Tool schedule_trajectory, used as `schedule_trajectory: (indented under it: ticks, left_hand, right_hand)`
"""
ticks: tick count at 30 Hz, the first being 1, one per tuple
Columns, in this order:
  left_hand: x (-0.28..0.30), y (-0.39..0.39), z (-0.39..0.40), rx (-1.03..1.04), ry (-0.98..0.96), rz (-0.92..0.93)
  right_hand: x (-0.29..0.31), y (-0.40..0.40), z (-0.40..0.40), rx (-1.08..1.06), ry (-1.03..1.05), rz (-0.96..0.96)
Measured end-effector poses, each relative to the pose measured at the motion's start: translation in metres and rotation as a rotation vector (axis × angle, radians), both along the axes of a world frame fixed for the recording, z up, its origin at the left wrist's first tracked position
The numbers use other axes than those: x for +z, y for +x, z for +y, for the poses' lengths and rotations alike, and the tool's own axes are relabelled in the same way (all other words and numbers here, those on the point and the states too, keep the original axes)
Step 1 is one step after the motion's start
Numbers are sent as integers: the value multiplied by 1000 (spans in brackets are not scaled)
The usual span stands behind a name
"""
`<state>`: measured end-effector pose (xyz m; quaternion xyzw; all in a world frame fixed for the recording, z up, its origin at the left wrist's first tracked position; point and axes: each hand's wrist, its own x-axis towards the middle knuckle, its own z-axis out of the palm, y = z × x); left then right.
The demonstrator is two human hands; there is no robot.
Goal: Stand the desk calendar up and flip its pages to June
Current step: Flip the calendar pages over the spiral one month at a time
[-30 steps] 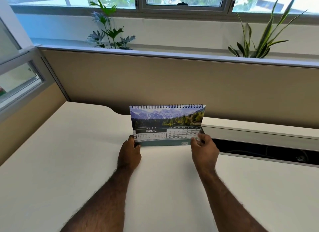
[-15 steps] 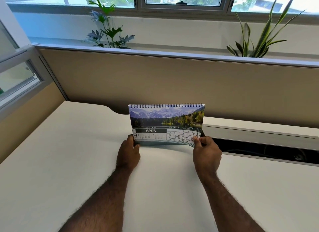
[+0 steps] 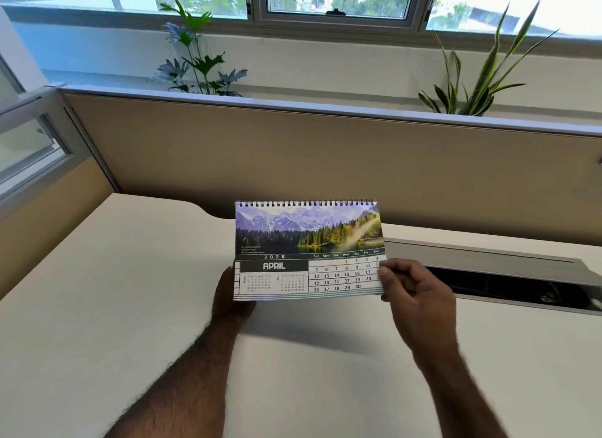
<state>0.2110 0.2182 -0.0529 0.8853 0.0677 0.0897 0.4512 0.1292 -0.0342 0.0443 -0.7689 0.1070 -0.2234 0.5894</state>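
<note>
Bare, hairy forearms — no sleeves, left grip [image 3: 228, 299], right grip [image 3: 413, 294].

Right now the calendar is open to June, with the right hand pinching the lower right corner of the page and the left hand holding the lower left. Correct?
Not quite. The head view shows the calendar open to April, not June. The rest holds: the right hand pinches the page's lower right corner and the left hand holds the lower left.
</note>
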Motion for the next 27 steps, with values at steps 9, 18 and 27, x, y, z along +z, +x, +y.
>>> schedule_trajectory:
  ticks: [9,18,27]
  left_hand:
    - [-11,9,2,-4,164,35]
    - [-15,12,1,20,157,67]
    - [-18,15,1,29,155,35]
  right_hand:
    - [87,30,-27,291,52,-194]
    - [107,141,-23,121,-35,-211]
    - [0,207,-52,341,52,615]
